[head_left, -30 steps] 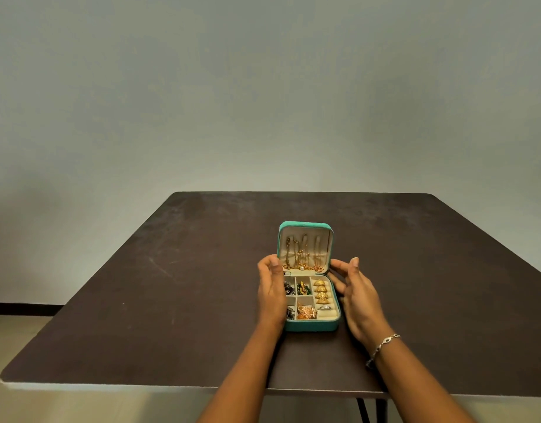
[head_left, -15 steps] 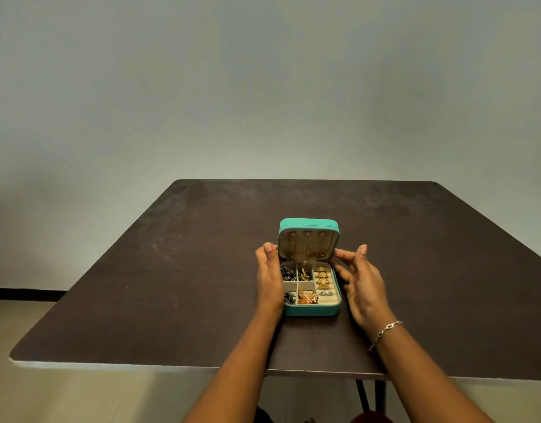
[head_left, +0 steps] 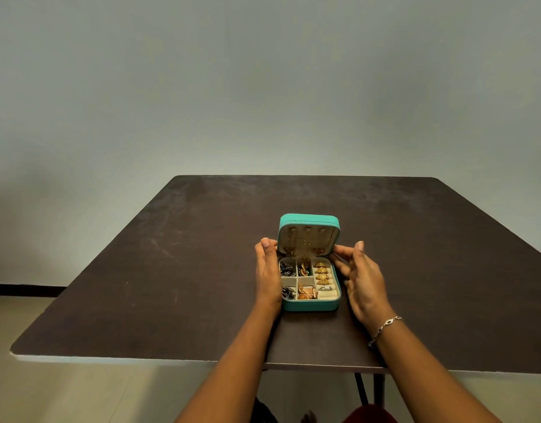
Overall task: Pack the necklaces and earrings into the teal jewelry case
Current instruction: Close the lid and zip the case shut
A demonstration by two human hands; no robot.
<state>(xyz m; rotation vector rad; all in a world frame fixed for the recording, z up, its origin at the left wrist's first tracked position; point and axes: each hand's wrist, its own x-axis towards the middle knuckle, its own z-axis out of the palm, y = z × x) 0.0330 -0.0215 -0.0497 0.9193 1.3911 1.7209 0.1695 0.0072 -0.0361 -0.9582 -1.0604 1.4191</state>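
a dark brown table carries the open teal jewelry case.

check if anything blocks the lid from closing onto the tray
Nothing visible does. The lid tilts over the tray, with the left hand and right hand at its sides, outside the case.

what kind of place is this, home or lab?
Can't tell for sure; likely a bare staged recording room. A dark table stands against a plain blank wall, holding only the teal jewelry case, with the left hand and right hand beside it.
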